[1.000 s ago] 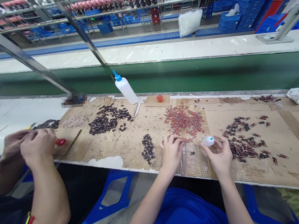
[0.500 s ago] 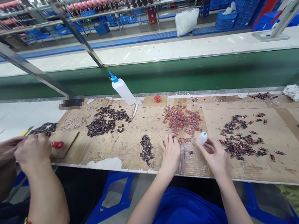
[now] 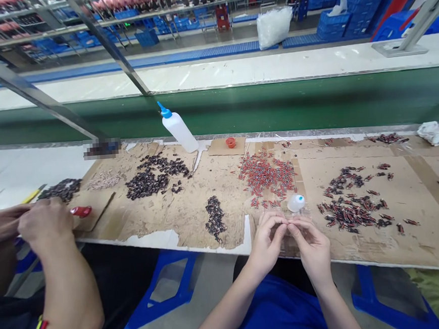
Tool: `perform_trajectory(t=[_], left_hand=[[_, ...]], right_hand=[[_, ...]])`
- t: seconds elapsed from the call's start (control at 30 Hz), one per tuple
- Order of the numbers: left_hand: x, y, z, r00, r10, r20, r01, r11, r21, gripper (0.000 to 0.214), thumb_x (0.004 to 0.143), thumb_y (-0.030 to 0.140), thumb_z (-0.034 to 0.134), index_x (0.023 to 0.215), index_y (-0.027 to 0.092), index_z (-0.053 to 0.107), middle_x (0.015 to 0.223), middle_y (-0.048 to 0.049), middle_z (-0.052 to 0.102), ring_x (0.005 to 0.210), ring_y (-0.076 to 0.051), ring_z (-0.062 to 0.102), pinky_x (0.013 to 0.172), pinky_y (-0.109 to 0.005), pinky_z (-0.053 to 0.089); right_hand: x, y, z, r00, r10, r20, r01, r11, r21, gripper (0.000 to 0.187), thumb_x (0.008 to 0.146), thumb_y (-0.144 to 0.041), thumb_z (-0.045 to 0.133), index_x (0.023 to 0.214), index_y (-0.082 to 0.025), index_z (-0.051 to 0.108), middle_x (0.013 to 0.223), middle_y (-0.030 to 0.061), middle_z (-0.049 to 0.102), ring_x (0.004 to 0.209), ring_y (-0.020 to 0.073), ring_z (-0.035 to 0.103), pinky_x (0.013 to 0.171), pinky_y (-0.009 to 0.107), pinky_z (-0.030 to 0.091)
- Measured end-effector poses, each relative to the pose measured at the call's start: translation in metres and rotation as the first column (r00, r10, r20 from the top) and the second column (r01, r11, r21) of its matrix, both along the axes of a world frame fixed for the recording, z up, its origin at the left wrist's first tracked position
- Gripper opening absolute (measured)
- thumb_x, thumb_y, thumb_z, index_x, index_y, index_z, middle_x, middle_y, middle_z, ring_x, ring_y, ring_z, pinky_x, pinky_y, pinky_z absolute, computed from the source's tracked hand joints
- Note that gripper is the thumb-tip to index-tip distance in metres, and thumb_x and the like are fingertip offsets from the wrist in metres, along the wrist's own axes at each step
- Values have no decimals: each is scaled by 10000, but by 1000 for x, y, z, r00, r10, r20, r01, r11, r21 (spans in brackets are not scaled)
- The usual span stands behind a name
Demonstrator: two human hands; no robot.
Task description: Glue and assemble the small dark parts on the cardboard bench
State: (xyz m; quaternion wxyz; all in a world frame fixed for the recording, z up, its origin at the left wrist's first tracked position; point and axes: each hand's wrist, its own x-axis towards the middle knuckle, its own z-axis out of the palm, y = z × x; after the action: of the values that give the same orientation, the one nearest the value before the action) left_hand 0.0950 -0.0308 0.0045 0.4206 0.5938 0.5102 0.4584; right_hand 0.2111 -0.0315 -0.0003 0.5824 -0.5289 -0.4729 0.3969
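Note:
My left hand (image 3: 269, 236) and my right hand (image 3: 308, 241) meet at the fingertips over the front of the cardboard (image 3: 226, 179). Both are closed in a pinch, and whatever lies between the fingertips is too small to make out. Just beyond my right hand a small white bottle with a light blue tip (image 3: 296, 202) rests on the cardboard. Behind my hands spreads a pile of small red-and-dark parts (image 3: 266, 176). A heap of darker red-and-black pieces (image 3: 350, 212) lies to the right, and a small cluster of black parts (image 3: 215, 218) to the left.
A large white bottle with a blue nozzle (image 3: 181, 132) stands at the back, left of a small red cup (image 3: 230, 142). More black parts (image 3: 147, 183) lie farther left. There a co-worker's hands (image 3: 45, 221) work beside a red object (image 3: 81, 211). A green barrier (image 3: 276, 107) runs behind.
My right hand has let go of the small bottle, which now rests on the cardboard. My left hand has drawn back from the red pile, and both hands have come together.

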Motion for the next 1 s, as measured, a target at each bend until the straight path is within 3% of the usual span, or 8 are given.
perform_trajectory(t=[0.07,0.13,0.27,0.33,0.47,0.67,0.8,1.0], left_hand=[[-4,2,-5,986,53,-159,-52,999,15,109,901,228,550,954,218,645,1021,-70,622,1041,-224,559,935,-390,427],[-7,3,-10,926,109,-360,-99,994,47,143,865,217,611,997,243,659,1056,-67,630,1062,-246,544,931,-430,402],[-8,5,-15,843,113,-526,-87,994,74,162,843,144,628,951,256,675,1109,-62,637,1096,-257,522,899,-440,398],[-6,6,-16,857,98,-506,-72,995,71,159,861,122,595,920,247,674,1103,-57,653,1095,-249,521,903,-434,403],[-5,6,-15,930,61,-362,-50,998,39,151,889,130,553,914,225,668,961,-47,700,997,-221,576,893,-407,432],[-9,1,-9,975,34,-221,-22,998,59,170,904,184,549,960,220,706,935,-65,725,924,-213,617,864,-386,478],[-11,0,-6,975,14,-224,5,996,87,193,917,208,533,961,235,719,919,-65,740,931,-219,607,874,-397,488],[-11,0,-3,966,14,-260,21,991,132,199,922,216,524,953,230,720,893,-62,739,911,-214,599,858,-391,480]], right_hand=[[5,1,-4,999,-27,-24,26,997,-71,252,741,-443,714,758,-192,714,801,60,694,731,185,665,576,280,574],[11,1,-8,999,-41,-22,38,989,-146,299,730,-474,713,789,-181,721,768,61,699,664,178,658,518,272,569],[21,0,-13,999,24,45,-15,981,-191,337,738,-504,692,839,-188,753,872,88,721,729,202,686,594,315,603],[21,-1,-14,996,54,74,-39,982,-186,346,739,-510,689,865,-196,760,928,99,724,796,220,698,658,338,609],[17,-2,-13,998,6,54,7,973,-232,411,681,-506,742,912,-166,750,804,94,743,706,221,708,690,372,609],[14,-2,-3,998,47,44,-35,967,-251,340,665,-496,747,777,-175,757,820,102,757,714,240,721,727,394,608],[15,-4,3,997,72,32,-61,962,-265,328,674,-477,747,806,-177,764,796,91,756,727,245,725,748,400,606],[16,-7,6,986,98,132,-73,980,-187,253,724,-433,714,784,-193,768,801,81,747,708,221,712,651,328,604]])
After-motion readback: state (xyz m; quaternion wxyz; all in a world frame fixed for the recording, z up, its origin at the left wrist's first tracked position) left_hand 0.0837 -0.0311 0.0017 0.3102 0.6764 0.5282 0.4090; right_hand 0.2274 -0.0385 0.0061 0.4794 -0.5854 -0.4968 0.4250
